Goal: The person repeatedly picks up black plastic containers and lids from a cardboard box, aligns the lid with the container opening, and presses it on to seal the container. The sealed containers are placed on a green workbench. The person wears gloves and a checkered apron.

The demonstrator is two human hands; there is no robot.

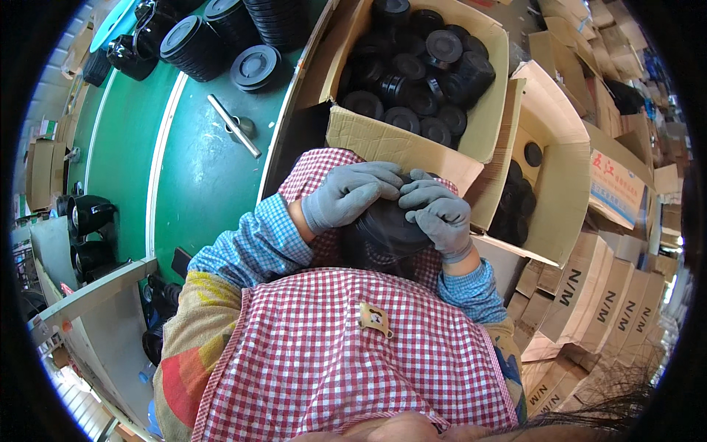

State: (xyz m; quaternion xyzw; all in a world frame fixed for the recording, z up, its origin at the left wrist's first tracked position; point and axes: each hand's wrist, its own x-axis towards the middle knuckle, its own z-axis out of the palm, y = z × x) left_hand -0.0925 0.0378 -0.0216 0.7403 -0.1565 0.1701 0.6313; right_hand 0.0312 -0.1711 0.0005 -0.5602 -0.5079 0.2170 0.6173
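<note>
In my lap, against the red checked apron (324, 295), rests a dark round black plastic part (387, 230). My left hand (352, 193), in a grey glove, curls its fingers over the part's far left edge. From the other side my right hand (442, 214), gloved the same way, bends its fingers onto the top right of it. The fingertips of both hands nearly meet at the part's far edge. What lies under the fingers is hidden. Just beyond my hands stands a cardboard box (412, 141) holding many round black caps (409, 66).
A second open box (563, 136) with black caps stands to the right. On the green table (199, 166) at left are stacked black discs (193, 46) and a metal rod tool (234, 125). Flat cartons (589, 295) pile up at the right; a metal frame (92, 298) is at lower left.
</note>
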